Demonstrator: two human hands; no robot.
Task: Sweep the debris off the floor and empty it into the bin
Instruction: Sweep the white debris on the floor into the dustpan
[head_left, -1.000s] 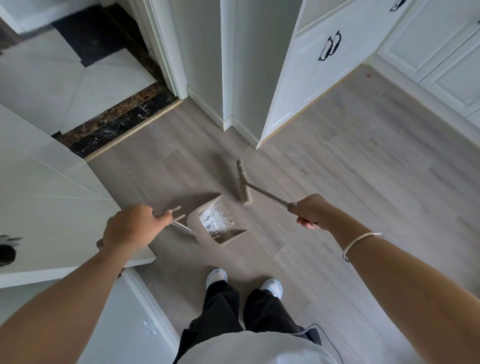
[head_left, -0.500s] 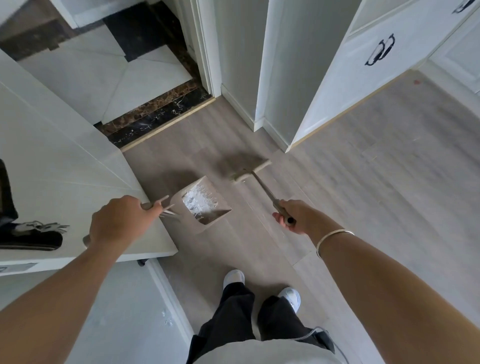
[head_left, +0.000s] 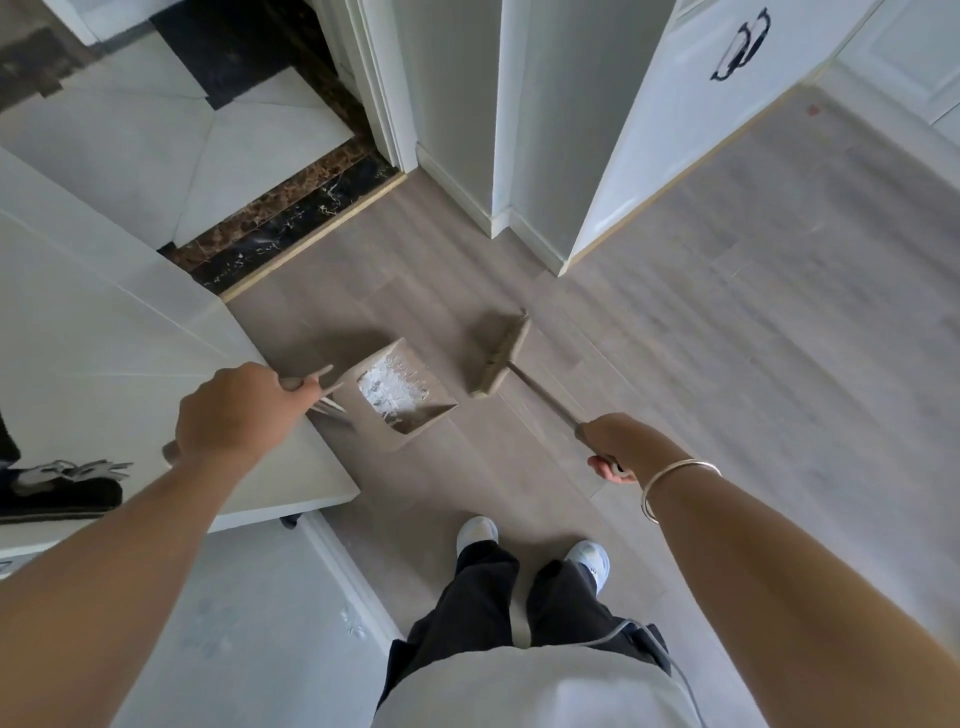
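Fingers of the left hand (head_left: 228, 415) curl round the dustpan (head_left: 400, 395) handle; white debris (head_left: 392, 387) lies inside. Right hand (head_left: 615, 444) grips the broom (head_left: 501, 356) handle.

On my feed, a white tabletop (head_left: 104, 332) fills the left side, and at its near left edge lies a black object (head_left: 57, 499) with what look like metal keys (head_left: 72, 470) on top. Beyond it, a dark marble threshold (head_left: 291, 218) runs diagonally, with pale tiles (head_left: 156, 145) behind it. A grey wall corner (head_left: 457, 93) with white skirting (head_left: 467, 192) stands at top centre. To its right I see a white cabinet door (head_left: 675, 135) with a black handle (head_left: 740, 49). At the bottom are black trousers (head_left: 467, 608) and white shoes (head_left: 477, 532).
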